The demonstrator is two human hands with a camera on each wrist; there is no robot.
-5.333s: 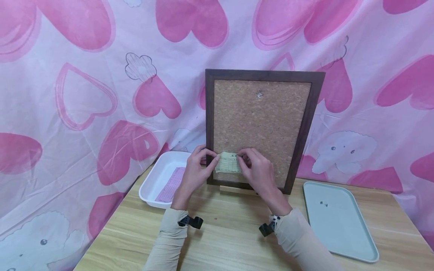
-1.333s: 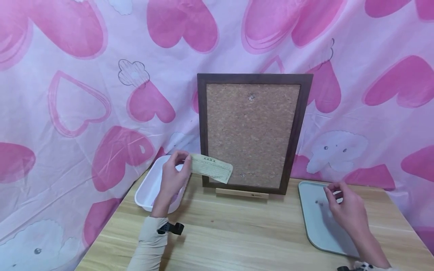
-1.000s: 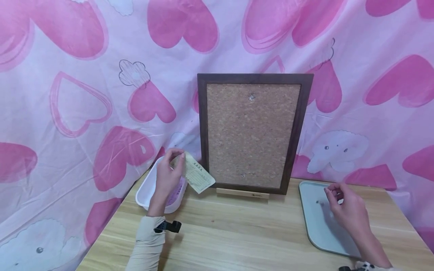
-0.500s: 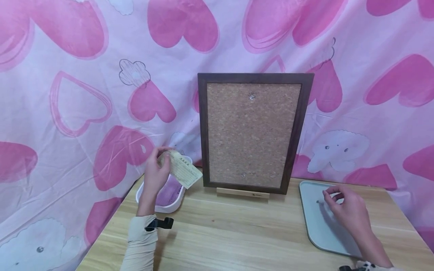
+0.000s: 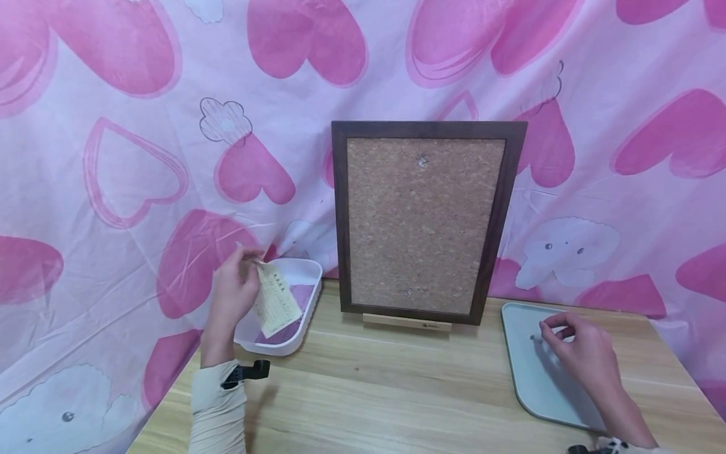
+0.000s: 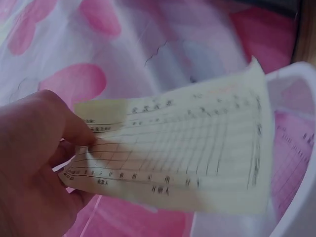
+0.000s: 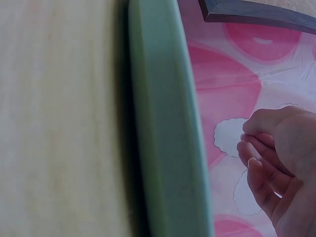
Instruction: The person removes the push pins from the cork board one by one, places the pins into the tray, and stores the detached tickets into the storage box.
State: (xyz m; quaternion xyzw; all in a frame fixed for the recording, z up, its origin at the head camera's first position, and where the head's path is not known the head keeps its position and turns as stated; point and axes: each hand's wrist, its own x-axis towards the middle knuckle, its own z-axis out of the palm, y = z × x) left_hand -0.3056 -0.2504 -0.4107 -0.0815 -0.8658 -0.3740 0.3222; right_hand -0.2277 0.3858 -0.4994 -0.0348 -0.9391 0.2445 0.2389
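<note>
My left hand [image 5: 235, 291] pinches a pale yellow receipt slip [image 5: 276, 301] by one end, with printed lines and a grid seen in the left wrist view. The slip hangs over a white plastic basin [image 5: 312, 268], in which purple printed paper [image 5: 302, 295] lies. Over the pale green tray [image 5: 553, 403] is my right hand [image 5: 584, 353], its fingers loosely curled and the thumb close to the index finger. Nothing shows between them in the right wrist view. A tiny dark pin-like thing [image 5: 532, 337] lies on the tray near the fingertips.
A cork board [image 5: 425, 221] in a dark wooden frame stands upright on a wooden base [image 5: 405, 323] between the hands. Small shiny pin-like spots show near its top and bottom. A pink heart-patterned cloth hangs behind the wooden table [image 5: 363, 403].
Earlier both hands held the slip against the board. My left hand has carried it left, over the basin. My right hand went to the tray and has stayed there for the last second.
</note>
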